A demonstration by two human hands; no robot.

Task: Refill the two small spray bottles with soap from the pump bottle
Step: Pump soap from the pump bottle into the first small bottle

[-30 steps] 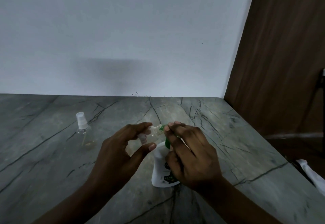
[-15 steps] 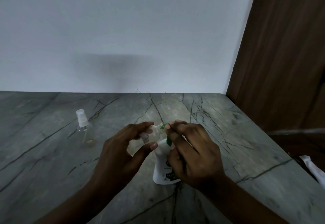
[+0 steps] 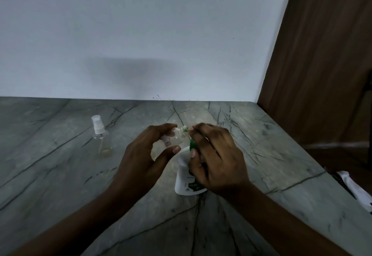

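A white pump bottle with a green pump top stands on the grey marble counter. My right hand covers its pump head, fingers resting on the top. My left hand holds a small clear spray bottle, tilted, its open neck against the pump's spout. A second small clear spray bottle with its white sprayer cap on stands upright to the left, apart from both hands.
A white wall closes the counter at the back. A brown wooden panel rises at the right. The counter's right edge runs diagonally, with a white cloth-like thing beyond it.
Both hands and the bottles keep the same pose. Only the view has shifted slightly.
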